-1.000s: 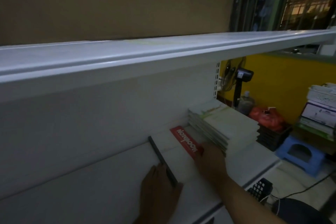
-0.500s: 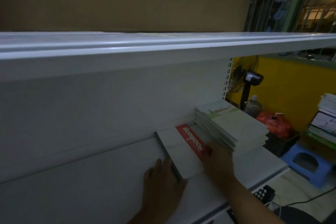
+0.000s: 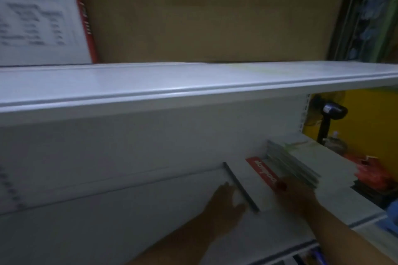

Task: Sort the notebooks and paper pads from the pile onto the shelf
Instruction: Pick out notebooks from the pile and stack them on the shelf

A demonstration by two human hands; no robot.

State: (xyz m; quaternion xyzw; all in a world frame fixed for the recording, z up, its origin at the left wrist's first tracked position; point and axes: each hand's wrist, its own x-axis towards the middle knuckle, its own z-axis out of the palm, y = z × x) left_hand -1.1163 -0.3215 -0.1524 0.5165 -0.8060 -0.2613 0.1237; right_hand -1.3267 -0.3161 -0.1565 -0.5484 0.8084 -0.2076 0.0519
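Note:
A white notebook [image 3: 247, 176] with a red label strip and a dark spine lies flat on the white lower shelf [image 3: 129, 221]. My left hand [image 3: 224, 206] rests against its dark spine edge with fingers straight. At the notebook's right near corner my right hand [image 3: 295, 196] lies on the cover, next to the stack. A stack of pale green-and-white notebooks [image 3: 301, 161] sits just right of it, against the shelf's back wall. The frame is blurred.
A white upper shelf [image 3: 193, 84] juts out overhead, with a big cardboard sheet [image 3: 204, 11] and a white printed board [image 3: 38, 13] above it. Right of the shelf stand a fan [image 3: 329, 114], a yellow wall and a red bag [image 3: 370, 170].
The view has swung left and up. The notebook has slid deeper onto the shelf, closer to the stack, with both hands following it.

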